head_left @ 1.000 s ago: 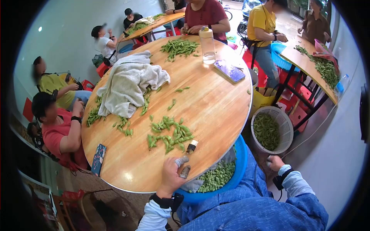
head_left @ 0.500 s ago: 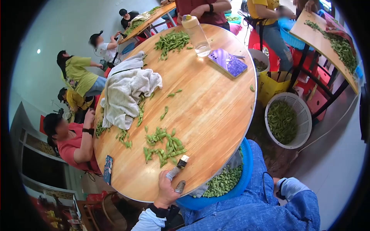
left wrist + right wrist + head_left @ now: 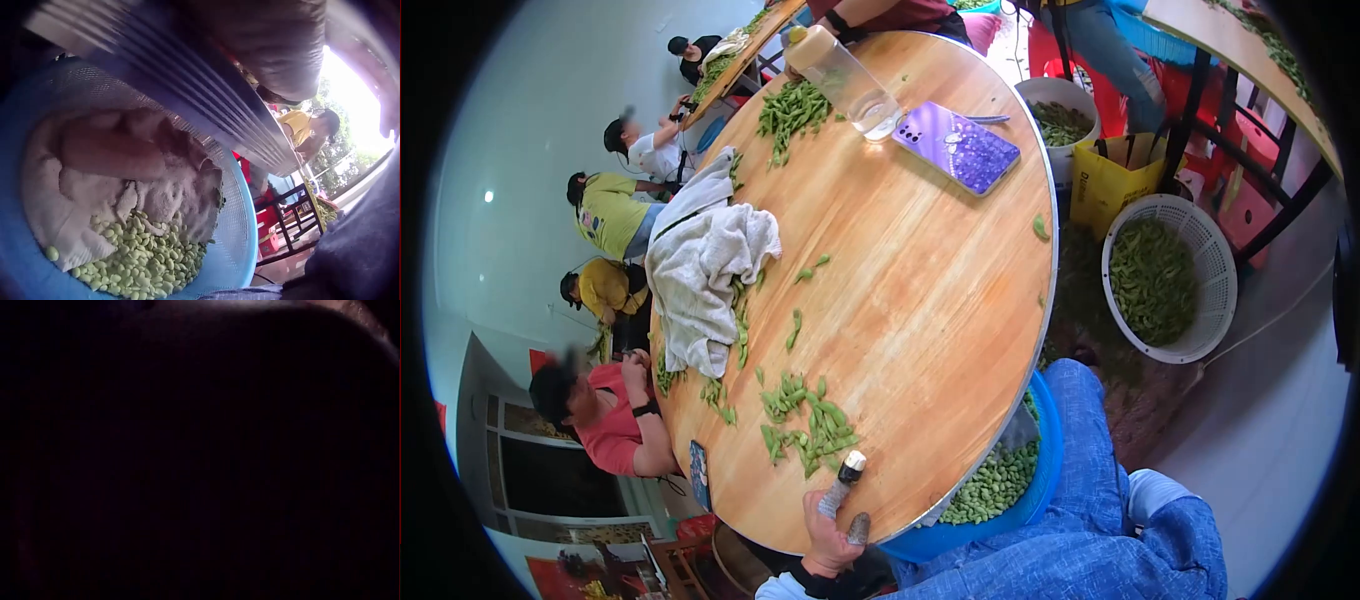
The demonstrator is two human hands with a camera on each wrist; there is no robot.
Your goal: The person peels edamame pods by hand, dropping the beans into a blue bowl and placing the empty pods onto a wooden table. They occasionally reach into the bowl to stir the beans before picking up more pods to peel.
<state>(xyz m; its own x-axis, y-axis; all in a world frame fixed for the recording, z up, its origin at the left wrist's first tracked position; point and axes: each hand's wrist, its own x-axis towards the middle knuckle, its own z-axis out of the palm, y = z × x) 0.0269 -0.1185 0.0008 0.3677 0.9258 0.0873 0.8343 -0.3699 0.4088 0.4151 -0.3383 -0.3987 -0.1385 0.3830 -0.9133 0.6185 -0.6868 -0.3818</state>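
Observation:
My left hand (image 3: 830,535) rests on the near edge of the round wooden table (image 3: 920,330), thumb and index finger wrapped in grey tape. Its index finger reaches a small black-and-white piece (image 3: 853,464) beside a pile of green bean pods (image 3: 825,432). Below the edge, a blue basket (image 3: 247,219) holds shelled green beans (image 3: 153,259) and a pale cloth (image 3: 81,215). My right hand (image 3: 362,315) hides behind the leg in the head view, past the sleeve (image 3: 1155,492). Only a taped sliver of it shows in the dark right wrist view.
On the table are a grey towel (image 3: 700,285) over pods, a clear bottle (image 3: 845,85), a purple phone (image 3: 960,150) and more pods (image 3: 792,115). At right, a white basket (image 3: 1220,300) of pods stands by a yellow bag (image 3: 1110,185). People sit around other tables.
The head view has turned, so table and basket appear shifted. My right hand has gone from beside the leg to behind it. The left hand stays at the table edge.

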